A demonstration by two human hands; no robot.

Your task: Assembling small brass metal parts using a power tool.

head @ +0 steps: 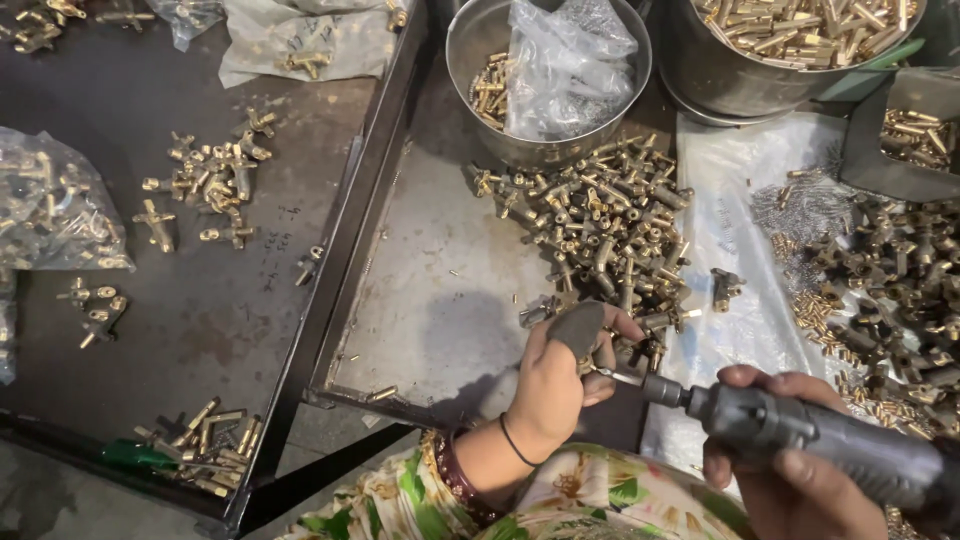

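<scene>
Nearest the camera, the right hand [790,470] wraps around a grey powered driver [830,440], its grip clamped shut on the tool's body, with the thin bit pointing left toward the other hand. The left hand [555,385] has its grip pinched together on a small brass fitting [590,365], which is mostly hidden between the fingers; a dark finger guard [578,328] covers one fingertip. The bit tip meets the fitting just at the pinch.

To do this well, it seems wise to keep the fitting held firm and square to the bit, so the tip seats straight and does not skid onto the fingers. Steadying the left wrist against the tray edge would likely help, as would keeping the driver level with its axis in line with the hole.

Just beyond the hands lies a shallow metal tray [430,300] with a heap of brass fittings [600,220] on its far right part. To the right, on a clear plastic sheet [740,250], sit darker fittings [890,270] and small brass pins. To the left, the dark tabletop [200,320] carries scattered clusters of brass parts [215,180] and a bagged lot [50,210]. Farthest off stand a steel bowl [480,40] holding a plastic bag and a larger pot [720,80] filled with brass pieces.
</scene>
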